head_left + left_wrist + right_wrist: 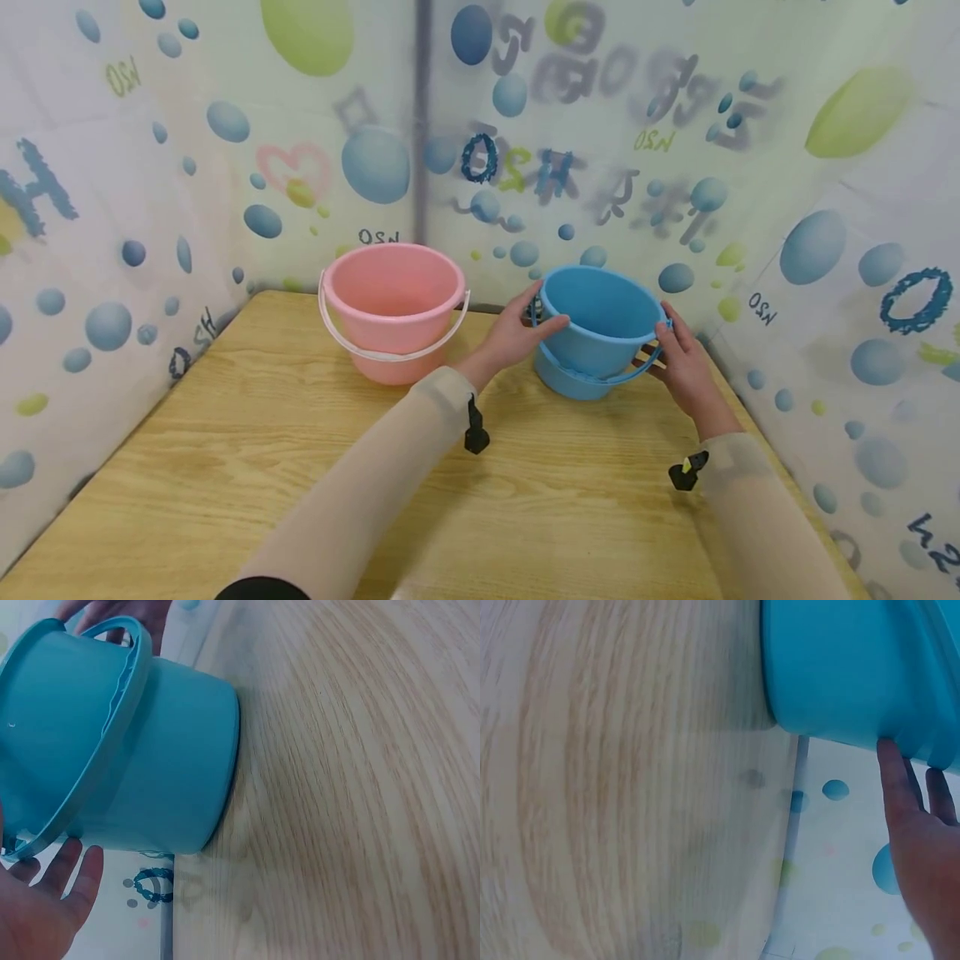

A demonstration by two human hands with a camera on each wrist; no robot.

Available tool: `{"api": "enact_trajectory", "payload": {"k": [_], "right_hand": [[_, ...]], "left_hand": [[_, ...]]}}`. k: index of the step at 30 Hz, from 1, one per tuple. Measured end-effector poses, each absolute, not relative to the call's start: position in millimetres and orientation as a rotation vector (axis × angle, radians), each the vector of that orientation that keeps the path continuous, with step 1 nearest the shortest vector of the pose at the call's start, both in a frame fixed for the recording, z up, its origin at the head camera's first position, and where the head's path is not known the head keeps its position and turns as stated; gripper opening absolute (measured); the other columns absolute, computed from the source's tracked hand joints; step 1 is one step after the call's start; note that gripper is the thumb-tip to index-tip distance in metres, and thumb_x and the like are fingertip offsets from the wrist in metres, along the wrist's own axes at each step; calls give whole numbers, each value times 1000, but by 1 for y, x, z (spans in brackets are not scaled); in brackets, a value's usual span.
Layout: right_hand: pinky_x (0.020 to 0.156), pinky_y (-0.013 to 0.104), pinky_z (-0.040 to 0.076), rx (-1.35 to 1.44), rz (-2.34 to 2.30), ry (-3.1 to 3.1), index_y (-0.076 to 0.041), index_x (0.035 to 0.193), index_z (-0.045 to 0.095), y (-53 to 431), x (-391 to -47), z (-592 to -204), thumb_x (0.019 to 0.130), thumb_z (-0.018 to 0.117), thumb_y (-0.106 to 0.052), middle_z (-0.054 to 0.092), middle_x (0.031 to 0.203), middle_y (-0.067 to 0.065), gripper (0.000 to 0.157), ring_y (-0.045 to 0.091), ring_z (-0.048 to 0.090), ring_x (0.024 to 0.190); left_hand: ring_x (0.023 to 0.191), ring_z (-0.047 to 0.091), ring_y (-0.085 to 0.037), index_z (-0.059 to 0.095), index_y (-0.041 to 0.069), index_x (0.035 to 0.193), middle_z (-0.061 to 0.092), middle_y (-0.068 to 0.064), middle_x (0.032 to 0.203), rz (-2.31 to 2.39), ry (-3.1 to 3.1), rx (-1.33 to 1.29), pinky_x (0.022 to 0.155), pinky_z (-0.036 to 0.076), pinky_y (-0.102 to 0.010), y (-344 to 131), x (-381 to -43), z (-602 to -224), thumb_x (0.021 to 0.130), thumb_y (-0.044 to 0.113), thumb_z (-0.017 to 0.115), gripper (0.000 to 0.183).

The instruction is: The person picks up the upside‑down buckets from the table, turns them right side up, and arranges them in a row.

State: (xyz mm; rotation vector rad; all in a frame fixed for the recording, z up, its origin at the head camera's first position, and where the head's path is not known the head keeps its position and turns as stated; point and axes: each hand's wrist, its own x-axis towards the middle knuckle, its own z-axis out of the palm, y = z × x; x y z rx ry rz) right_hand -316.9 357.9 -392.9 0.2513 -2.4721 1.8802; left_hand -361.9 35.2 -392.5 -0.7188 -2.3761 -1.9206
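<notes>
A blue bucket (592, 346) stands upright on the wooden table, its blue carrying handle (633, 371) hanging down across the front. My left hand (517, 332) holds it at the left side, thumb at the rim and fingers against the outer wall. On the opposite side my right hand (684, 360) grips the bucket by the rim, close to where the handle joins. The left wrist view shows the bucket's base (225, 765) right at the tabletop. Fingers (896, 776) of the right hand touch the wall below the rim in the right wrist view.
Left of the blue bucket stands a pink bucket (395, 312) with a white handle lowered at its front. Both are near the back edge of the wooden table (225, 450). Patterned curtains (637, 125) with bubbles and letters enclose the table at the back and sides.
</notes>
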Motion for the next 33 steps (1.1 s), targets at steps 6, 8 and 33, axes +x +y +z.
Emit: {"api": "enact_trajectory", "payload": {"k": [6,8,33], "right_hand": [[119,68,41,250,1864,-2491,-44,177,1,357,-322,-396,115,36,-62,4,186,18,73,60,28,161],[119,69,41,235,1867,-2487,-44,177,1,356,-322,-398,115,35,-61,4,186,18,72,60,29,161],[134,69,21,55,1839,-2367,-28,178,-5,365,-311,-396,116,22,-62,7,185,19,76,49,19,168]], "left_hand": [[165,35,-37,20,31,178,26,0,183,-1912,-2386,-705,124,46,-59,32,-360,-393,105,54,72,92],[164,37,-40,19,31,178,26,-2,183,-1911,-2385,-729,123,47,-60,32,-361,-394,106,52,71,92],[162,41,-42,-5,19,178,9,-13,186,-1867,-2545,-609,127,44,-58,30,-352,-395,102,69,66,115]]}}
